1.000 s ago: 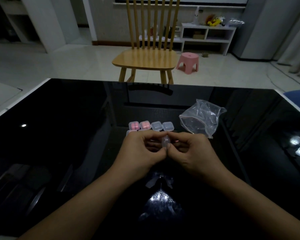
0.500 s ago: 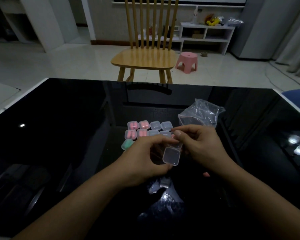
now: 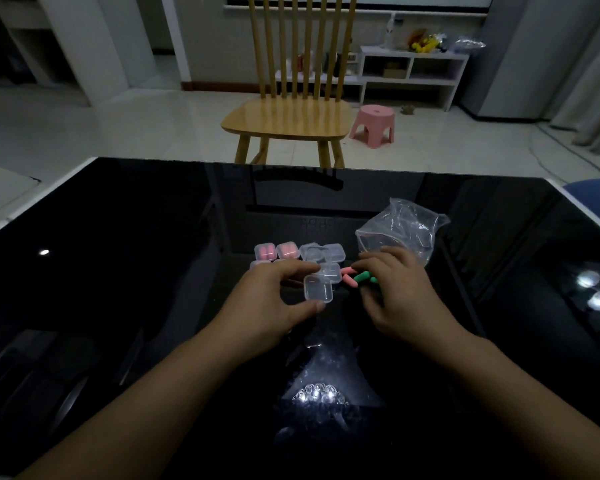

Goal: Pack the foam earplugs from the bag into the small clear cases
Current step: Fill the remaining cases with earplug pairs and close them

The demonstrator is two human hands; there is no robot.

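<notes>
Left hand [image 3: 274, 306]: pinches open clear case [image 3: 318, 288] between thumb at its near edge and fingers at its far side; lifted slightly off the glass, mouth up, likely so the tray stays level for loading.
Open clear case: hinged lid [image 3: 329, 271] folded back away from the body; tray looks empty; held just left of the loose earplugs, presumably to keep the carry short.
Right hand [image 3: 395, 296]: palm down over the loose earplugs, fingers curled, tips at or on them; cannot tell whether one is already pinched.
Loose earplugs: pink earplugs [image 3: 350, 279] and green earplugs [image 3: 362, 277] on the black glass table [image 3: 118, 289], between the two hands, partly hidden under the right fingers; out of the bag and within reach of both hands.
Step in hand: judged as picking earplugs to drop into the held case; small soft pieces, likely to roll on slick glass.
Filled cases [image 3: 277, 251]: two with pink earplugs inside, far row, left; parked clear of the working spot.
Empty cases [image 3: 323, 251]: far row, right of the filled ones; more cases in a nearer row, mostly hidden behind the left hand.
Plastic bag [image 3: 404, 230]: crumpled, beyond the right hand, mouth towards it; contents not readable.
Beyond table: wooden chair [image 3: 288, 119], pink stool [image 3: 373, 123].
</notes>
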